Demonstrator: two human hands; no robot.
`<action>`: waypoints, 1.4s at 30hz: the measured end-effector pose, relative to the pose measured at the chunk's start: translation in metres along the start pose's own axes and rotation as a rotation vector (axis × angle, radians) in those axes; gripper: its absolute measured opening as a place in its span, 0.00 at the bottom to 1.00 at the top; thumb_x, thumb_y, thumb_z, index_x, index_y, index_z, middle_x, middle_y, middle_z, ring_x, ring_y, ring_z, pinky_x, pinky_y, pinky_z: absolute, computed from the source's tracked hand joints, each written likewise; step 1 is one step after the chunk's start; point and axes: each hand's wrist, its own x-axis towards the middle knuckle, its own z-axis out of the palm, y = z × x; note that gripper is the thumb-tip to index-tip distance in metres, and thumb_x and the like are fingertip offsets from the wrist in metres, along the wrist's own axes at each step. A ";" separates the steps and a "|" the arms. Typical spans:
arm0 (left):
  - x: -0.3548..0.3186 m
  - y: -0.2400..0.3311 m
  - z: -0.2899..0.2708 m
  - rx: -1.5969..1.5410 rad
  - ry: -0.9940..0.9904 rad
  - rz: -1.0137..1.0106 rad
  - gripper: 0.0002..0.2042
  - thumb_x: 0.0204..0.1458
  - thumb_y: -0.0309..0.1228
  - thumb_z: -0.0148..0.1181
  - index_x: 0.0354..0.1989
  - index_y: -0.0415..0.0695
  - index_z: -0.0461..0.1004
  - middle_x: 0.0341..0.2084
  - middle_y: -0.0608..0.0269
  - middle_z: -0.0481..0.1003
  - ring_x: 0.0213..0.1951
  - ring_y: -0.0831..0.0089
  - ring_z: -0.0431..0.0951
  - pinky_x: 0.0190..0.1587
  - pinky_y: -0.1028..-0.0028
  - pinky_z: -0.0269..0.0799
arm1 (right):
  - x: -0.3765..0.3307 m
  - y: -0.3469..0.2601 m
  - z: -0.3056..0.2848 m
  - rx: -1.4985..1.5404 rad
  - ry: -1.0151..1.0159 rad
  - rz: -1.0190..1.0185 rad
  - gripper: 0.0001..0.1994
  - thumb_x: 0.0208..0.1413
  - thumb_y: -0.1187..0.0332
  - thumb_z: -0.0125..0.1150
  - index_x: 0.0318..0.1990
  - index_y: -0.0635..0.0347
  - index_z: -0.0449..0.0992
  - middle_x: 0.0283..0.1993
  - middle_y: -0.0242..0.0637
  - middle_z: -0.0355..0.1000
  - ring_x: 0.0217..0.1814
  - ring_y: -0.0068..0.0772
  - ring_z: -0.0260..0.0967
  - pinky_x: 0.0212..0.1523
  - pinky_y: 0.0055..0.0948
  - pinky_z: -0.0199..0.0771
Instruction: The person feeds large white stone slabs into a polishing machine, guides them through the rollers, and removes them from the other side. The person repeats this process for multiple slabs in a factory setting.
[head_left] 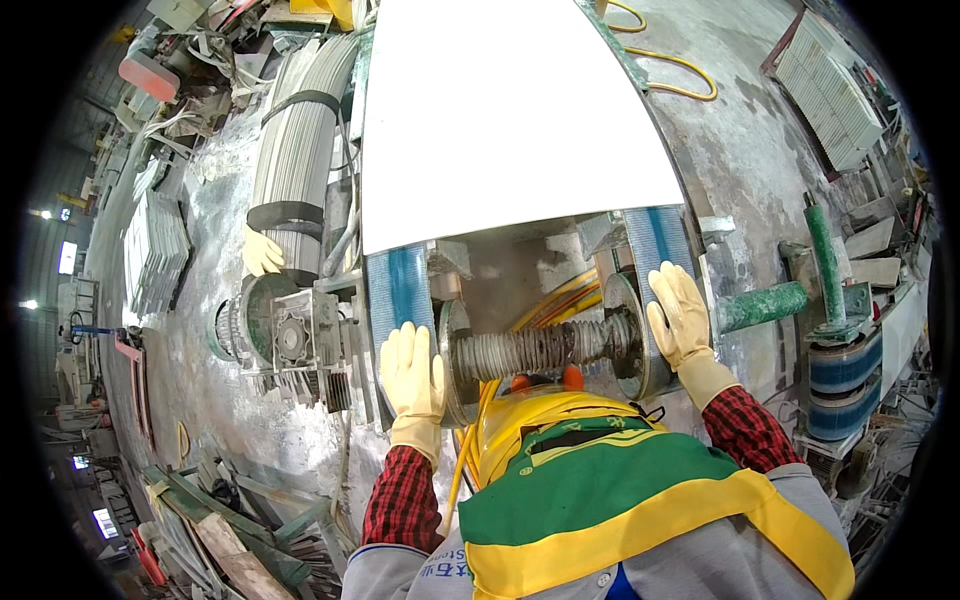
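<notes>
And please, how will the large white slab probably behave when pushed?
The white slab is probably stiff: its near edge bridges the gap between the blue belts without visible sagging. It is likely heavy, given its broad area, and unlikely to roll, because it lies flat.

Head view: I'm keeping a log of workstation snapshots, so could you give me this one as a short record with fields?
Left hand: cream-gloved, fingers extended, on or just above the left blue belt
Right hand: cream-gloved, fingers extended, on or just above the right blue belt
Held: nothing visible in either hand
Ahead: white slab lying over both belts, its near edge beyond the fingers
Between hands: ribbed grey shaft
Left side: strapped grey bundle on the floor
Unclear: whether the belts are moving
</notes>
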 end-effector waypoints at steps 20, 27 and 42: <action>-0.009 0.002 0.000 -0.017 0.023 0.010 0.26 0.58 0.32 0.62 0.65 0.36 0.75 0.66 0.39 0.72 0.68 0.37 0.68 0.74 0.45 0.59 | -0.004 -0.007 -0.006 0.030 0.053 -0.047 0.25 0.62 0.67 0.61 0.67 0.58 0.73 0.70 0.55 0.69 0.72 0.65 0.65 0.76 0.54 0.63; -0.010 0.003 -0.002 -0.007 0.015 0.016 0.26 0.57 0.32 0.62 0.65 0.35 0.75 0.65 0.38 0.72 0.67 0.37 0.69 0.74 0.45 0.59 | -0.005 -0.010 -0.008 0.044 0.065 -0.053 0.25 0.61 0.68 0.62 0.66 0.58 0.73 0.70 0.55 0.70 0.72 0.65 0.65 0.75 0.53 0.64; -0.017 0.002 0.000 0.014 0.029 0.030 0.26 0.59 0.33 0.60 0.65 0.35 0.74 0.65 0.38 0.73 0.67 0.37 0.69 0.74 0.44 0.59 | -0.011 -0.010 -0.008 0.028 0.071 -0.055 0.25 0.60 0.69 0.63 0.66 0.57 0.73 0.70 0.54 0.69 0.71 0.66 0.66 0.74 0.55 0.65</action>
